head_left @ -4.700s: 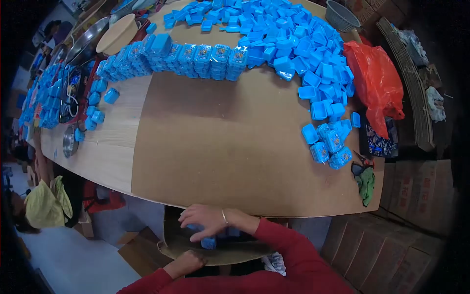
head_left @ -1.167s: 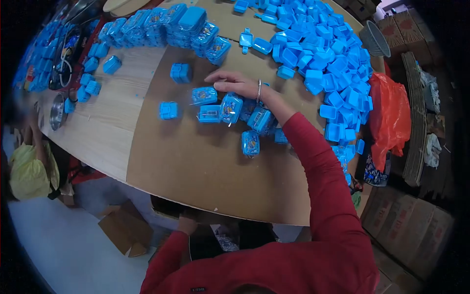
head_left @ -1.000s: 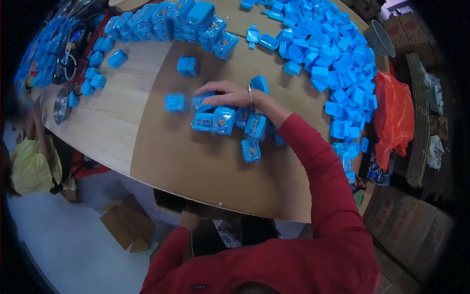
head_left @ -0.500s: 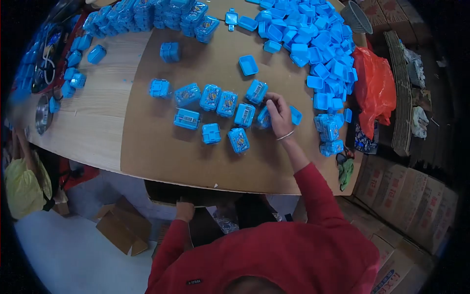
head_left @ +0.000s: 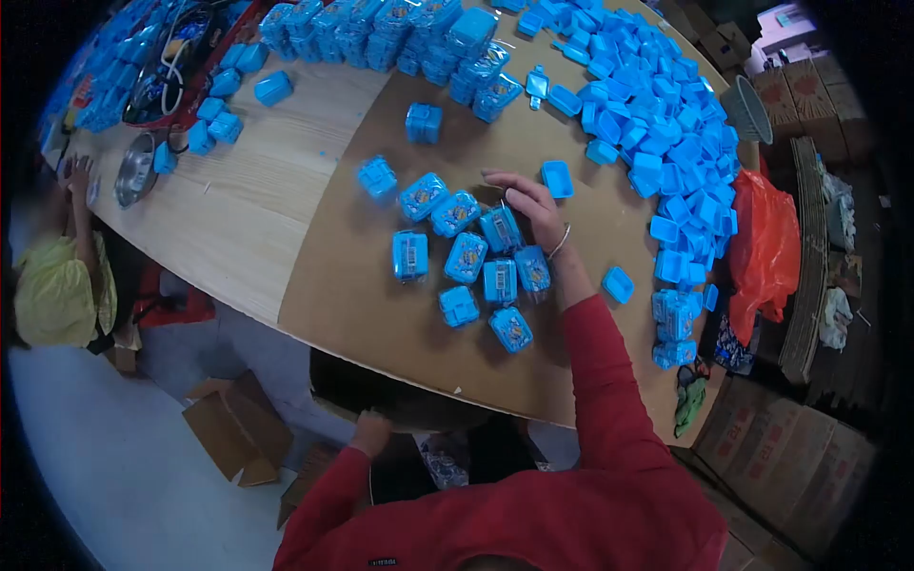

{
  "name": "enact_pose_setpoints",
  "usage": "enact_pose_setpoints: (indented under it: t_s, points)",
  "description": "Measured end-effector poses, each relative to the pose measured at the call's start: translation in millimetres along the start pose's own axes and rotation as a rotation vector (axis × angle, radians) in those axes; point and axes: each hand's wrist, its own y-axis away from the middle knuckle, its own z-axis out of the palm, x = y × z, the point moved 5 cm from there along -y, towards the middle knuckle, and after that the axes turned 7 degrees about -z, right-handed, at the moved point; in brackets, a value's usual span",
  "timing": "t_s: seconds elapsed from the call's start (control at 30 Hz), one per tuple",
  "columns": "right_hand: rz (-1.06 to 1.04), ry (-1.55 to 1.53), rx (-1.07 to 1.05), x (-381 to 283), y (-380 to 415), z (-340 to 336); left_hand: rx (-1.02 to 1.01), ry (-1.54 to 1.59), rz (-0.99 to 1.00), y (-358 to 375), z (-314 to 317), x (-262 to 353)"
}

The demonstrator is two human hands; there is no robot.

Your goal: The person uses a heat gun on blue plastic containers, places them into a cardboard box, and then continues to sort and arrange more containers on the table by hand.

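My right hand (head_left: 535, 207) is over the upper right of a loose group of small blue boxes in clear wrap, fingers stretched leftward and apart. Just beneath its fingers lies a wrapped box with a barcode label (head_left: 500, 229); another wrapped box (head_left: 532, 269) sits below the wrist. An unwrapped blue tray (head_left: 557, 179) is right by the knuckles, and a second tray (head_left: 619, 284) lies right of the forearm. My left hand (head_left: 372, 432) is low, below the table's front edge, closed at the rim of a dark open cardboard box (head_left: 409, 404).
Loose blue trays (head_left: 657, 143) are heaped at the back right. Stacked wrapped boxes (head_left: 381, 33) line the back. A metal bowl (head_left: 136, 171) stands at the left, near another person's hand (head_left: 76, 176). A red plastic bag (head_left: 764, 243) hangs by the right edge.
The view has swung left. My right hand has moved from the rightmost wrapped box to the upper part of the group, fingers now extended. That box is now closer to the others.
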Motion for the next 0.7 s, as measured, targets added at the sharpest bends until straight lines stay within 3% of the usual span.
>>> enact_pose_setpoints:
  t_s: [0.07,0.1,0.2,0.27,0.33,0.37,0.43,0.47,0.7]
  points:
    - [0.137,-0.167,-0.182,10.3,-10.7,26.5,0.073,-0.055,0.092,14.8,-12.4,-5.5]
    - [0.123,-0.089,-0.268,16.8,-15.1,36.0,0.061,-0.035,0.144,21.0,-22.7,-6.8]
    - [-0.318,0.242,-0.124,-13.7,-57.4,35.9,-0.035,0.034,0.267,56.4,-80.5,9.3]
    - [-0.371,0.351,-0.096,-21.6,-87.7,39.3,-0.158,0.074,0.303,65.3,-89.3,17.3]
    - [-0.405,0.404,-0.089,-20.2,-120.7,49.2,0.008,0.073,0.363,70.5,-80.8,22.0]
    - [-0.427,0.432,-0.168,-11.2,-133.9,59.7,-0.004,0.08,0.345,68.2,-92.4,22.2]
    - [-0.352,0.269,-0.307,0.2,-146.2,83.4,-0.043,0.101,0.31,70.7,-111.8,25.4]
    - [-0.216,0.173,-0.374,1.4,-146.6,93.2,-0.035,0.041,0.292,66.5,-115.4,20.2]
    - [-0.307,-0.042,-0.698,3.9,-126.0,163.1,0.056,-0.021,0.257,58.2,-136.7,-4.9]
